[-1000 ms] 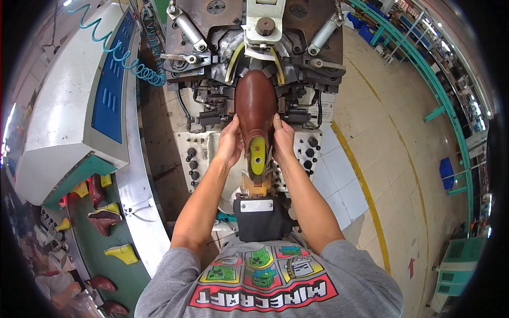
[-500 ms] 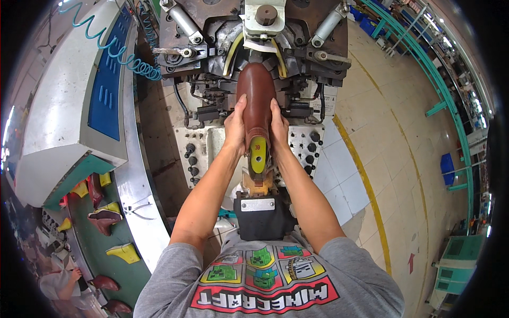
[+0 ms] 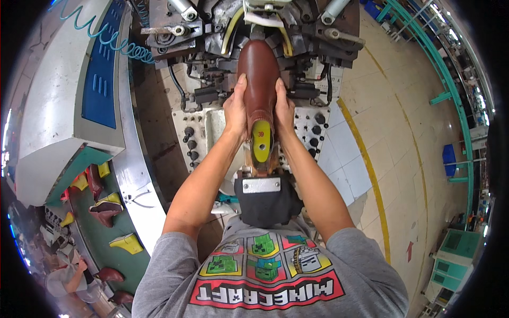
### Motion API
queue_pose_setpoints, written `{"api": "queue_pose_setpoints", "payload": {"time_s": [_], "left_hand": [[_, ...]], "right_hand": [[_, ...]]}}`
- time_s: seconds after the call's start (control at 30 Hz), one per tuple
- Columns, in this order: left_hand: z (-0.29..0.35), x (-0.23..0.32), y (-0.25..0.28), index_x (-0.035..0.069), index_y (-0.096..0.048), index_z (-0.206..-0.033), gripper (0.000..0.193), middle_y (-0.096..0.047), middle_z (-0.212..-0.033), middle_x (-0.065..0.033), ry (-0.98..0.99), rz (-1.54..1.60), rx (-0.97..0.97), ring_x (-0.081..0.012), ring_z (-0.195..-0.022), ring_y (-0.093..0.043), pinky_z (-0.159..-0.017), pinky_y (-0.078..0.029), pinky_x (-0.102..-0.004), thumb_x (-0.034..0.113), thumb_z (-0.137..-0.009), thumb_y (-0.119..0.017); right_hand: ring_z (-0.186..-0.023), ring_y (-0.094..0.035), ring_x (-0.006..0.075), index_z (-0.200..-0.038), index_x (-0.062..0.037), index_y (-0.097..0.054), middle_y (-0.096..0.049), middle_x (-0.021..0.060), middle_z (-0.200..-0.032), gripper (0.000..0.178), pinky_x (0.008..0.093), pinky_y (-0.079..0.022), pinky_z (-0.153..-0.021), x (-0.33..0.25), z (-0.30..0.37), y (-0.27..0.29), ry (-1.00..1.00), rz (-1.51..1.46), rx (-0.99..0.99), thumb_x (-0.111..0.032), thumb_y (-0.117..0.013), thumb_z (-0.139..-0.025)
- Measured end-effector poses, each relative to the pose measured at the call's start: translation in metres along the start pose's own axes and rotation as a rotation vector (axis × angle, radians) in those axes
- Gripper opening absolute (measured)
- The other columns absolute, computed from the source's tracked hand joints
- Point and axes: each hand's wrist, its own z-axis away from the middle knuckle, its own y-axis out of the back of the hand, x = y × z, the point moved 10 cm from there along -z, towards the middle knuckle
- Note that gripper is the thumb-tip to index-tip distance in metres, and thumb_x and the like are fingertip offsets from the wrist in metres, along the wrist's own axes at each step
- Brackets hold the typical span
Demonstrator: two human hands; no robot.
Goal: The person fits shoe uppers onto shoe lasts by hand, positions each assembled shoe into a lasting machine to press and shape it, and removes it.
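A brown leather shoe upper sits on a yellow-green shoe last, its toe pointing away from me into the machine. Along its left side my left hand is closed, thumb lying forward on the leather. My right hand grips the opposite side the same way. The toe reaches between two curved yellowish strips of the machine. Behind the heel is a black padded block with a metal plate. The undersides of the shoe and my fingers are hidden.
Control panels with black knobs flank the shoe. To the left, a green conveyor carries brown uppers and yellow lasts beside a white and blue machine cabinet. Pliers lie on its metal edge. Another person is at lower left.
The machine and shoe appear higher in the picture as the view shifts. Both hands keep their hold on the shoe upper, whose toe still points into the machine.
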Motion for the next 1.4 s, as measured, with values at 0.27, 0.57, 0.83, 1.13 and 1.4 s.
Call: {"api": "queue_pose_setpoints", "payload": {"time_s": [0.27,0.57,0.83,1.13,1.4], "left_hand": [[0.004,0.010,0.006,-0.011,-0.059,-0.142,0.083,-0.069,-0.133,-0.0184,-0.036,0.012,0.093,-0.0248,-0.110,-0.071,-0.096,-0.060,-0.0378,0.058,-0.099,-0.074],[0.002,0.008,0.008,-0.012,-0.060,-0.141,0.086,-0.069,-0.132,-0.0184,-0.046,0.009,0.096,-0.0244,-0.109,-0.072,-0.095,-0.061,-0.0379,0.061,-0.097,-0.075],[0.005,0.004,0.002,-0.014,-0.057,-0.144,0.100,-0.067,-0.136,-0.0201,-0.061,-0.003,-0.024,-0.0253,-0.112,-0.071,-0.097,-0.059,-0.0393,0.070,-0.093,-0.075],[0.089,-0.101,0.136,0.000,-0.062,-0.145,0.088,-0.072,-0.117,-0.0068,0.029,-0.263,0.061,-0.0167,-0.098,-0.069,-0.082,-0.055,-0.0346,0.076,-0.099,-0.061],[0.252,-0.232,0.312,0.004,-0.066,-0.131,0.070,-0.075,-0.112,-0.0102,0.373,-0.336,0.357,-0.0177,-0.093,-0.072,-0.080,-0.060,-0.0346,0.065,-0.099,-0.071]], "right_hand": [[-0.124,-0.064,0.0214,-0.132,0.0138,-0.070,-0.072,0.0173,-0.135,0.081,0.0323,-0.048,-0.107,-0.008,-0.001,0.002,0.051,0.068,0.019,-0.062,-0.060,-0.107],[-0.124,-0.064,0.0210,-0.134,0.0124,-0.069,-0.072,0.0163,-0.135,0.082,0.0328,-0.048,-0.106,-0.005,-0.006,0.002,0.055,0.020,0.001,-0.064,-0.060,-0.106],[-0.128,-0.064,0.0227,-0.136,0.0123,-0.068,-0.069,0.0184,-0.140,0.088,0.0333,-0.047,-0.109,-0.003,-0.007,0.004,0.053,0.019,-0.026,-0.069,-0.063,-0.101],[-0.115,-0.065,0.0240,-0.133,0.0057,-0.070,-0.072,0.0160,-0.127,0.080,0.0372,-0.050,-0.101,0.011,0.057,0.040,0.042,0.184,-0.179,-0.068,-0.066,-0.100],[-0.126,-0.061,0.0245,-0.144,-0.0046,-0.062,-0.067,0.0098,-0.135,0.073,0.0471,-0.053,-0.104,0.021,0.085,0.022,-0.159,-0.173,-0.289,-0.062,-0.070,-0.101]]}}
